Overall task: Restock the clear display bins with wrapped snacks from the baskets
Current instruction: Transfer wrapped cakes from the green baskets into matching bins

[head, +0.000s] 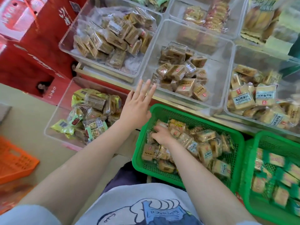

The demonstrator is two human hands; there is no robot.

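Note:
A green basket [155,109] in front of me holds several brown wrapped snacks [204,148]. My right hand [160,135] is down in the basket's left part, fingers curled over a pile of packets. My left hand [138,103] hovers with straight, spread fingers above the basket's left rim, its fingertips at the front wall of the middle clear bin [155,51]. That bin is part filled with brown packets [183,78].
More clear bins with snacks stand at the upper left [71,31], lower left [61,101] and right [238,62]. A second green basket [253,143] sits at the right, an orange crate [14,161] at the left, red cartons [32,51] behind.

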